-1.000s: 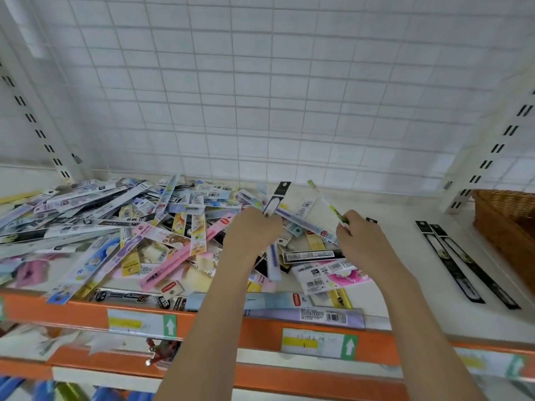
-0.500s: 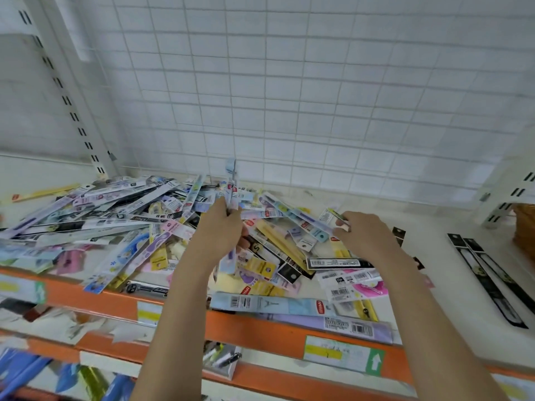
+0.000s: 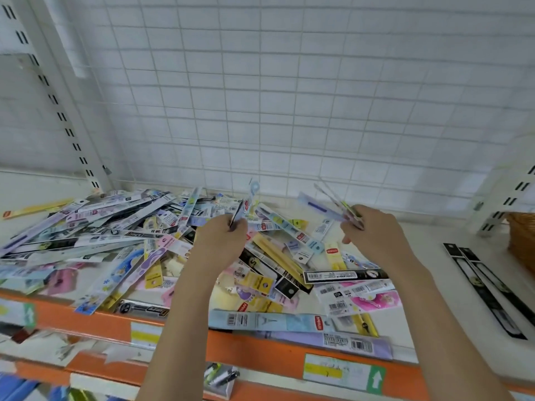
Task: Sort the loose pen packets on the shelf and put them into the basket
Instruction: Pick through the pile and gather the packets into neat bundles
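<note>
A heap of loose pen packets (image 3: 121,241) in many colours covers the white shelf (image 3: 428,287) from the left to the middle. My left hand (image 3: 223,241) is raised over the heap and grips a few packets (image 3: 250,202) that stand upright. To its right, my right hand (image 3: 373,235) holds a small fan of pen packets (image 3: 330,206) pointing up and left. The wicker basket (image 3: 521,238) shows only partly at the right edge, well apart from both hands.
Two black packets (image 3: 489,290) lie side by side on the shelf between the heap and the basket. A white wire grid (image 3: 289,96) backs the shelf. An orange front rail (image 3: 260,354) with price labels runs along the near edge; a lower shelf sits beneath.
Both hands have risen from the heap with their packets. My right hand now holds several more packets fanned out. The view has shifted left, so less of the basket shows.
</note>
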